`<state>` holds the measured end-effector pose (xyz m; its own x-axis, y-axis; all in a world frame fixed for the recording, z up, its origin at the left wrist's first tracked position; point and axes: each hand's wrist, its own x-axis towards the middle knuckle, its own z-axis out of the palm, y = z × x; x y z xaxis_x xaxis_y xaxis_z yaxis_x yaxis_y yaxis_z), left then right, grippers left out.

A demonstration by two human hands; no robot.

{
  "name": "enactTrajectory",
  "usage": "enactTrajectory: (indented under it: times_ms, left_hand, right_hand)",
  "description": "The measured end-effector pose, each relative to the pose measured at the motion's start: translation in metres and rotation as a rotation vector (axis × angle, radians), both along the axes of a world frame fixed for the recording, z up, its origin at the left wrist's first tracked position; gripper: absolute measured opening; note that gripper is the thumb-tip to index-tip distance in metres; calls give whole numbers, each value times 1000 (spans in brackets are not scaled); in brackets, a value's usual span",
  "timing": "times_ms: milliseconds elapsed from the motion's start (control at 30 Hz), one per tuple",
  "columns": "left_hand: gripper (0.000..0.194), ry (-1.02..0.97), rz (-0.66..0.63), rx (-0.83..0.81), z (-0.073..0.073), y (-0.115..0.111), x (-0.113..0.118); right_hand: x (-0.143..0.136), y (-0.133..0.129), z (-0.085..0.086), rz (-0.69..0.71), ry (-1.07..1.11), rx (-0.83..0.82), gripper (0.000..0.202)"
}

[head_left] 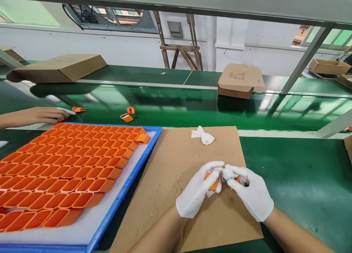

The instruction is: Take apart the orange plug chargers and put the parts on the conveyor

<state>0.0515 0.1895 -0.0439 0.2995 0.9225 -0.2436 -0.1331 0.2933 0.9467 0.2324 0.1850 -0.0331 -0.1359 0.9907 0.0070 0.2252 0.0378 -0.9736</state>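
- The left hand [198, 189], in a white glove, holds a small orange shell [212, 184] above the brown board [176, 161]; its fingers are curled and clamped around the piece, which is mostly hidden, with only an orange edge showing.
- The right hand [251, 192], also gloved, presses a small white wad [227, 173] against the shell; its thumb and forefinger are pinched together on the wad. A dark tuft and a bit of orange show under this hand; what they are cannot be told.
- Both hands meet over the near middle of the board, just above its surface.
- Handling, as a judgement: the shell appears light, thin-walled and hollow, likely moulded plastic or rubber. It probably yields to a hard squeeze, so it is best held by its flat outer sides with the open end left free. The smooth skin may slip against cotton gloves.
- A blue tray [129, 189] lies left of the board and touches it, filled with rows of like orange shells on a white liner.
- A crumpled white wipe [202, 135] rests near the far edge of the board.
- Loose orange parts [127, 117] lie on the green conveyor belt [176, 102], where another person's hand [41, 115] reaches toward one.
- Two cardboard boxes [240, 80] sit beyond the belt.
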Motion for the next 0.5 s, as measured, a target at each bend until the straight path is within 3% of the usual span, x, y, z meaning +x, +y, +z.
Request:
enactTrajectory:
  times_ms: [167, 300, 500]
  left_hand:
    - [45, 297, 157, 327, -8, -7, -4]
    - [49, 274, 208, 488, -11, -10, -2]
    - [44, 139, 327, 290, 0, -7, 2]
  right_hand:
    - [4, -1, 2, -78, -32, 173, 28]
    - [6, -1, 6, -84, -169, 351, 25]
    - [5, -5, 6, -123, -177, 514, 29]
